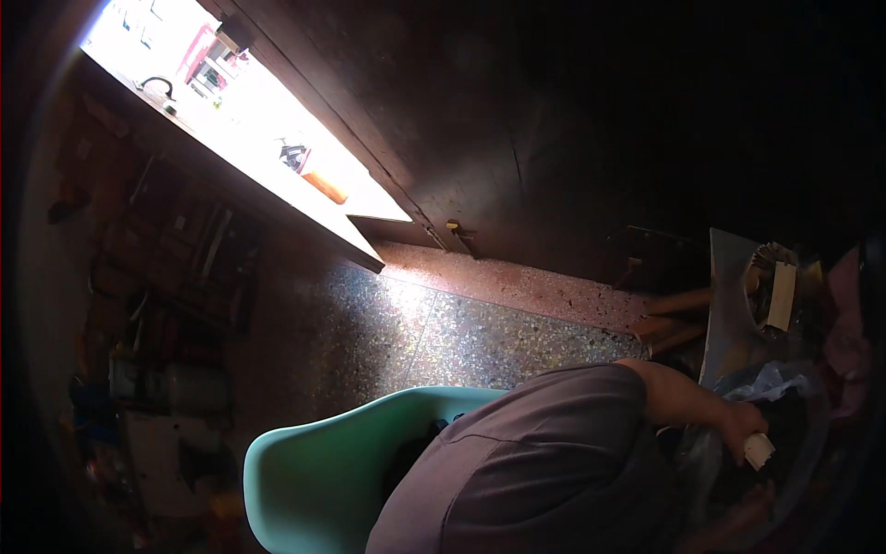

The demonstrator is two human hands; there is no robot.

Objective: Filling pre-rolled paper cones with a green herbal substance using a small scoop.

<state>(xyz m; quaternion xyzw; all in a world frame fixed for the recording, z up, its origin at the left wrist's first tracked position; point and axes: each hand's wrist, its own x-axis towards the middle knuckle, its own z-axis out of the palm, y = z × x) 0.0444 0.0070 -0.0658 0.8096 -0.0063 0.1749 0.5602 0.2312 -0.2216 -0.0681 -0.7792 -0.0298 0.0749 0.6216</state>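
Note:
My left hand (746,430), at the lower right, is closed around a small cream-coloured block (759,451), whose exact kind I cannot make out. Just below it, in dim light, my right hand (755,508) shows in part. Its fingers look stretched out, with nothing visible in them. A clear plastic bag (773,380) spreads around and behind both hands, its inside dark. Beyond the bag stands a pale grey board (725,268). By it are a cream-coloured strip (782,295) and a fanned row of thin brownish pieces (773,254).
A mint-green chair (305,462) curves behind my body. Speckled floor (461,342) stretches to a bright doorway (249,111) beside a dark door (517,166). Dim clutter lines the left side. Brown leg-like shapes (678,303) lie left of the board; pinkish cloth-like material (844,323) is at far right.

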